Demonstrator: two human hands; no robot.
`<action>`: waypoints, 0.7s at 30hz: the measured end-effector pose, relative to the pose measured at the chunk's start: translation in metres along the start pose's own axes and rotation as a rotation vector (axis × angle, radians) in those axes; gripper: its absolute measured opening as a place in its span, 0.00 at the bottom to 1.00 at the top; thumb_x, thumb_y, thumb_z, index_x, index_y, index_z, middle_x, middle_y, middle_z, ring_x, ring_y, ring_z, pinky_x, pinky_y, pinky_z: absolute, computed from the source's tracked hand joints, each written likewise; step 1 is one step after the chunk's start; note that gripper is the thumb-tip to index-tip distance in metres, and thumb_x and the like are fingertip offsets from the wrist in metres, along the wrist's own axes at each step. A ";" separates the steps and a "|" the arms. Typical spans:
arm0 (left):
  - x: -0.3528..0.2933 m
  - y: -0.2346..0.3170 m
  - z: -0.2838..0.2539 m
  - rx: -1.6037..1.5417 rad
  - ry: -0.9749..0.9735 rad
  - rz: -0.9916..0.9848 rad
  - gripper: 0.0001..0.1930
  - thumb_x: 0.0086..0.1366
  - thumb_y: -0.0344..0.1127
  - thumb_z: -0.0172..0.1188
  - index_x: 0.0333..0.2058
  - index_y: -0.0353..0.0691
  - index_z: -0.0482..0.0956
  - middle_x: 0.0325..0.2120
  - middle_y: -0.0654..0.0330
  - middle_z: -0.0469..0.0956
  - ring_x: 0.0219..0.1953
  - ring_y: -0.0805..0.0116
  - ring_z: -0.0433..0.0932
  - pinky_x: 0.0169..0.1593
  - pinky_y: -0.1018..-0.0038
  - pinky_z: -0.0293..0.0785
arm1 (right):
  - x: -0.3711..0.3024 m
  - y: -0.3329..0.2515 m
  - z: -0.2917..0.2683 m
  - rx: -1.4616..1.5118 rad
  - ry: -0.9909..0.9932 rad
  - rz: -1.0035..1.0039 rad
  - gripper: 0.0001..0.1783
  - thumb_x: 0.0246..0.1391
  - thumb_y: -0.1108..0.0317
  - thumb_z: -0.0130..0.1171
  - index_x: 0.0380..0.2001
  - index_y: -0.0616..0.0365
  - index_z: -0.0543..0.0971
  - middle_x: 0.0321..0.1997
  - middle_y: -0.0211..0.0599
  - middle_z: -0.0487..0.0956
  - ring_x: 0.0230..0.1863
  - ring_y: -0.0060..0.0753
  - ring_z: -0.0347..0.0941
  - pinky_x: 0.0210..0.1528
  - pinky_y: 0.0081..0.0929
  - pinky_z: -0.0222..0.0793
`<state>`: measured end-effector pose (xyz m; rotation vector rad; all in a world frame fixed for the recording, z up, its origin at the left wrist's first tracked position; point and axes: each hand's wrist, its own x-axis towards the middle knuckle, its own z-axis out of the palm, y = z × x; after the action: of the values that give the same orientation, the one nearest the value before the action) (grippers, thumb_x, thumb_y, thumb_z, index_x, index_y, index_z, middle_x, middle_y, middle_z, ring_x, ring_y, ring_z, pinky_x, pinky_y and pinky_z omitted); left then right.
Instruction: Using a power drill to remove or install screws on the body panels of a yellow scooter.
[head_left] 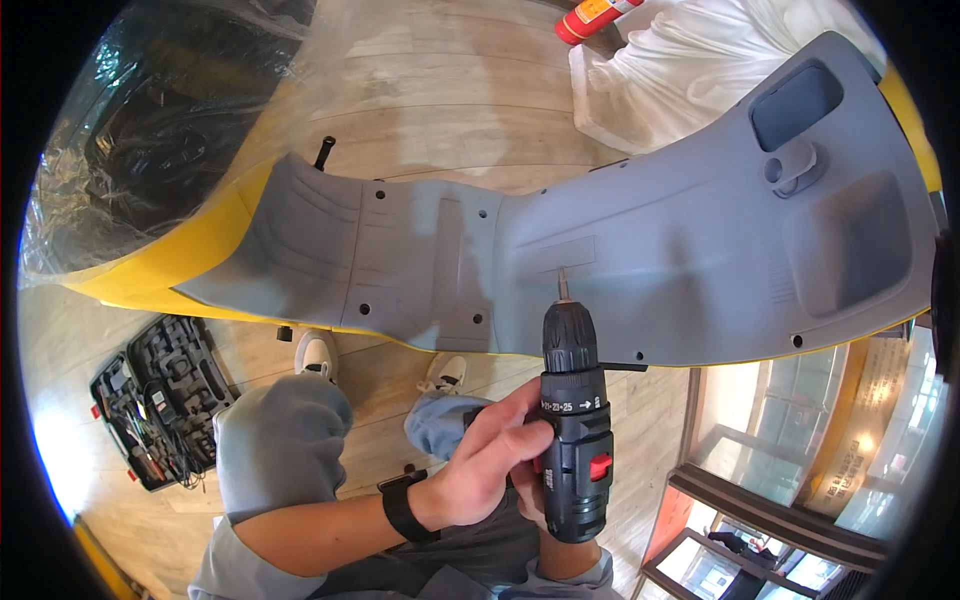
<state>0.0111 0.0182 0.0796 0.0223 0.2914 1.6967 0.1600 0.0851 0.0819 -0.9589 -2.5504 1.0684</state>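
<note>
A: What lies around the person?

B: A large grey plastic panel (620, 260), shaped like a vehicle's inner body cover, stretches across the middle of the view, seated on a yellow body (180, 255) that shows along its lower edge and at the left. Behind that, at the upper left, a dark bulk is wrapped in clear plastic film (150, 120). On the wooden floor (440, 90) at the lower left an open black tool case (160, 400) lies with bits and leads in its foam tray. At the top, a red fire extinguisher (590, 17) lies beside white foam packing (690, 80).

A: Does anything block the work?

B: The panel's surface in front of the tool is bare, with only screw holes and moulded recesses. The person's grey-trousered knees and white shoes sit just under the panel's lower edge.

A: And the hands?

B: The left hand (490, 460), with a black band at the wrist, comes in from the lower left and its fingers are curled onto the side of a black cordless drill (575, 420), near the numbered collar. The right hand (535, 505) is mostly hidden behind the drill's body; it seems wrapped about the handle, but the grip cannot be made out.

A: Where is the drill?

B: Upright at centre, its bit (562, 284) tip touching or just short of the grey panel.
</note>
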 end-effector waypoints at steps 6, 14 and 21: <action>0.012 -0.011 -0.008 0.320 -0.194 0.122 0.37 0.59 0.20 0.59 0.66 0.32 0.55 0.56 0.58 0.67 0.59 0.71 0.66 0.64 0.70 0.61 | -0.013 0.022 -0.002 0.458 0.013 0.121 0.31 0.48 0.66 0.63 0.56 0.59 0.66 0.39 0.33 0.74 0.40 0.27 0.72 0.39 0.24 0.69; 0.011 -0.004 -0.002 0.319 -0.219 0.030 0.39 0.60 0.16 0.57 0.69 0.34 0.51 0.57 0.57 0.68 0.59 0.71 0.67 0.61 0.71 0.65 | -0.013 0.014 -0.007 0.847 0.017 0.355 0.20 0.48 0.63 0.64 0.43 0.60 0.74 0.33 0.32 0.77 0.35 0.28 0.74 0.37 0.27 0.70; 0.011 0.007 -0.005 0.575 -0.224 0.055 0.35 0.60 0.17 0.61 0.65 0.33 0.57 0.55 0.56 0.71 0.55 0.71 0.72 0.60 0.71 0.67 | -0.008 0.017 -0.010 0.554 -0.074 0.102 0.25 0.53 0.57 0.62 0.48 0.61 0.68 0.36 0.31 0.73 0.35 0.24 0.71 0.37 0.22 0.66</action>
<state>0.0021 0.0278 0.0748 0.6452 0.6029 1.5966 0.1786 0.0944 0.0778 -0.9059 -2.0779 1.7381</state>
